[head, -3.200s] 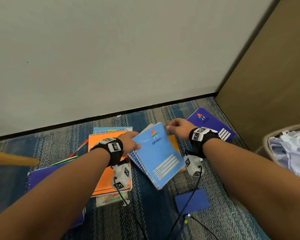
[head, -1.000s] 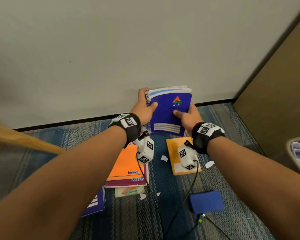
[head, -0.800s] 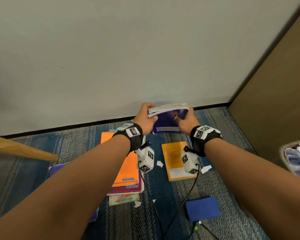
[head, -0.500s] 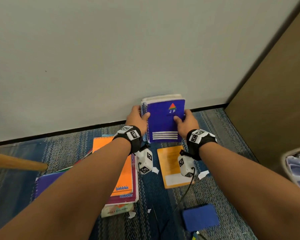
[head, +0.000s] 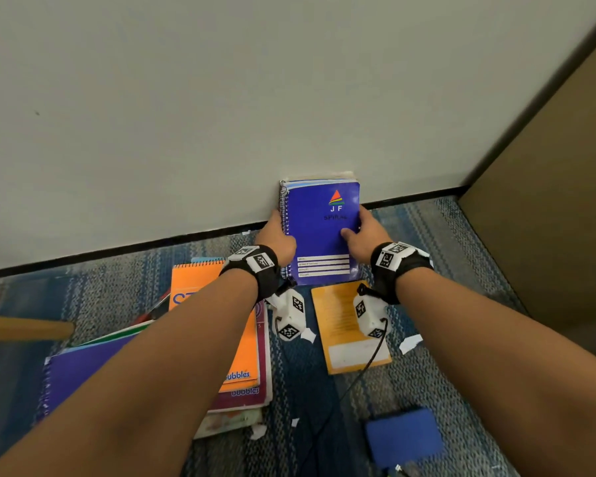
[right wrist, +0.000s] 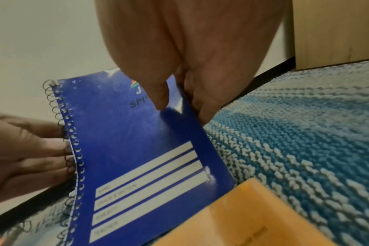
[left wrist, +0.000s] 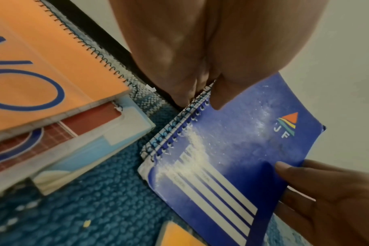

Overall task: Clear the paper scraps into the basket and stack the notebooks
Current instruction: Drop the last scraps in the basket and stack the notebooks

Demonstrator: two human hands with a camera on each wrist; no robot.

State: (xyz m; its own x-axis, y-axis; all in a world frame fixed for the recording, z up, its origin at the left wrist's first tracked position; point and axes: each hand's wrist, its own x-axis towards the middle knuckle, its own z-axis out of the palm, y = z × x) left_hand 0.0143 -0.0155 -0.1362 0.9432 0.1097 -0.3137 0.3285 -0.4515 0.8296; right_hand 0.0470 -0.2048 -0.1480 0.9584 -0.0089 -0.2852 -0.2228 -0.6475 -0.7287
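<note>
Both hands hold a small bundle of spiral notebooks upright against the wall, with the dark blue JF notebook (head: 320, 232) (left wrist: 232, 158) (right wrist: 137, 158) in front. My left hand (head: 276, 235) (left wrist: 200, 93) grips its spiral edge. My right hand (head: 362, 235) (right wrist: 175, 99) pinches the opposite edge, thumb on the cover. An orange notebook (head: 217, 321) (left wrist: 42, 66) tops a pile on the carpet to the left. A yellow notebook (head: 348, 328) (right wrist: 253, 216) lies flat below the held bundle. Small white paper scraps (head: 410, 342) dot the carpet.
A purple notebook (head: 80, 370) lies at the far left under my forearm. A flat blue pad (head: 403, 438) with a cable sits at the bottom right. A brown cabinet side (head: 547, 201) stands at the right, and a wooden stick (head: 25, 327) juts in from the left.
The light blue notebook I held earlier is now behind the dark blue one. In the last second the bundle tipped flat, then came upright and sank a little towards the carpet.
</note>
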